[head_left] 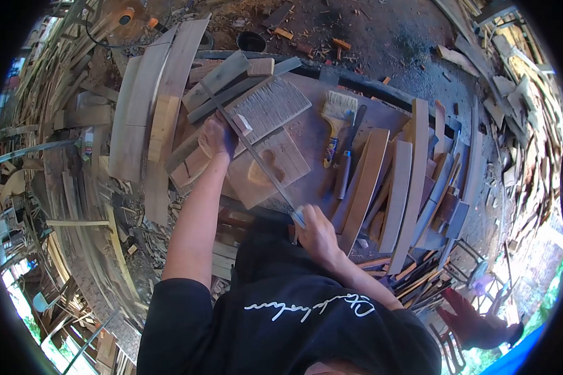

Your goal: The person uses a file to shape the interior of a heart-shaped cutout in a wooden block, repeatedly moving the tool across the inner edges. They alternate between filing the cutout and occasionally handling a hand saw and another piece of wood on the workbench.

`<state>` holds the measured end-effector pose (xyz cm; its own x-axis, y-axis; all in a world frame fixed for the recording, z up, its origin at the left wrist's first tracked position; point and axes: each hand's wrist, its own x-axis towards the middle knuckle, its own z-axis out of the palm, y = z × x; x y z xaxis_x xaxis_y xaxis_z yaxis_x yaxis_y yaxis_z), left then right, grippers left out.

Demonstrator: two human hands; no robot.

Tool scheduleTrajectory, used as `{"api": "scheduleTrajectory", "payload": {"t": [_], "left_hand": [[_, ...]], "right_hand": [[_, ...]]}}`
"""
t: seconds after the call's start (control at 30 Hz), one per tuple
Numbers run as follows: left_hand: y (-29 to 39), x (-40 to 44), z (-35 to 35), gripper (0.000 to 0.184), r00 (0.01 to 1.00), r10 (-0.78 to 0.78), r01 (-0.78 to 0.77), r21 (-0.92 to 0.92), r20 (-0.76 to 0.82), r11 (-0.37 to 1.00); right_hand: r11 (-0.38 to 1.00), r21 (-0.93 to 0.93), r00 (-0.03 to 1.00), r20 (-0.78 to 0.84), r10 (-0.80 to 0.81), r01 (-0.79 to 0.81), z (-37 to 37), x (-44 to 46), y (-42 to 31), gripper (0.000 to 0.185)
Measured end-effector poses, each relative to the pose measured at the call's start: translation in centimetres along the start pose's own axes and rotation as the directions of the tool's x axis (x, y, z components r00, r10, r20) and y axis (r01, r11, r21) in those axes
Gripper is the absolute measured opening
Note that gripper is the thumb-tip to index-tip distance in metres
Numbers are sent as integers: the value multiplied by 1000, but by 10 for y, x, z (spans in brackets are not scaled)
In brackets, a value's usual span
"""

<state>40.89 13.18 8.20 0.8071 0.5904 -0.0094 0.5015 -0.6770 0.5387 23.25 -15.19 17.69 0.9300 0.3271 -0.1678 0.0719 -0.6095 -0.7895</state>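
My right hand [318, 235] is closed around the bluish handle of a long narrow file [264, 164], which slants up and left across the bench. My left hand [218, 136] is closed at a small wooden piece [243, 125] with a pale cut face, right against the file. Whether the left fingers also touch the file is hidden. Beneath them lie a grooved grey board [278, 103] and a flat brown board [288, 153] with a dark curved mark. A paintbrush [338, 119] and a tool with a grey handle [343, 175] lie to the right.
Long curved planks [169, 75] lean at the left. Several wooden slats [399, 194] stand along the right side. A dark bucket [251, 42] sits beyond the bench. Wood heaps line both sides, and another person [478, 322] is at the lower right.
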Motion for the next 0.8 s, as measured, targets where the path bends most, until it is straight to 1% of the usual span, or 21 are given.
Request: {"api": "scheduleTrajectory", "payload": {"t": [0.03,0.07,0.1,0.13,0.17,0.2,0.27,0.3,0.37,0.4,0.47,0.53,0.57,0.6,0.63,0.67,0.73,0.77,0.8], "left_hand": [[-10,3,8,52,999,42,-42,8,-27,999],[-11,3,13,52,999,48,-47,10,-23,999],[-12,3,14,52,996,67,-69,-38,-58,997],[-9,3,10,52,992,85,-93,-83,-96,992],[-6,1,7,52,991,97,-104,-76,-92,992],[5,-2,1,53,991,95,-105,-102,-98,989],[18,-4,-7,53,991,94,-107,-138,-100,985],[19,-6,-10,53,992,97,-106,-109,-84,988],[21,-7,-13,53,994,94,-99,-77,-57,992],[22,-6,-14,53,995,99,-100,-53,-32,994],[20,-10,-13,53,994,110,-110,-25,1,994],[23,-10,-13,56,984,148,-159,-110,-101,981],[16,-7,-8,56,982,159,-170,-106,-105,980],[2,-2,1,58,983,151,-154,-19,-103,988],[2,1,-1,60,984,147,-141,70,-96,988],[3,4,0,60,982,164,-158,70,-92,985],[16,-3,-8,61,995,31,-28,33,-93,999],[18,-2,-7,61,996,29,-26,30,-85,999],[16,-1,-6,60,995,65,-65,13,-82,998]], "right_hand": [[1000,24,1000,-24,-10,11,10,21,-6,27],[999,48,998,-51,-23,25,19,43,-12,26],[998,54,998,-57,-22,25,28,61,-14,26],[997,29,995,-76,-69,71,36,78,-16,26],[994,5,989,-97,-110,111,39,84,-18,26],[995,10,989,-111,-101,102,34,76,-19,26],[997,50,997,-55,-51,54,8,44,-18,26],[998,48,997,-57,-42,44,-4,23,-13,26],[1000,12,999,37,6,-7,-19,-10,-3,27],[1000,14,999,43,17,-18,-15,-9,-2,27],[999,39,1000,-16,-9,10,-2,6,0,28],[996,38,995,-71,-76,78,19,52,-9,29],[996,44,994,-81,-79,82,26,67,-12,29],[996,27,993,-82,-86,88,33,79,-15,30],[996,11,993,-87,-85,86,34,85,-21,30],[995,85,998,-36,-46,49,24,75,-23,29],[993,115,999,-42,-8,13,0,31,-16,27],[996,83,999,3,35,-36,-12,3,-5,26],[995,50,996,51,79,-81,-24,-11,-4,25]]}}
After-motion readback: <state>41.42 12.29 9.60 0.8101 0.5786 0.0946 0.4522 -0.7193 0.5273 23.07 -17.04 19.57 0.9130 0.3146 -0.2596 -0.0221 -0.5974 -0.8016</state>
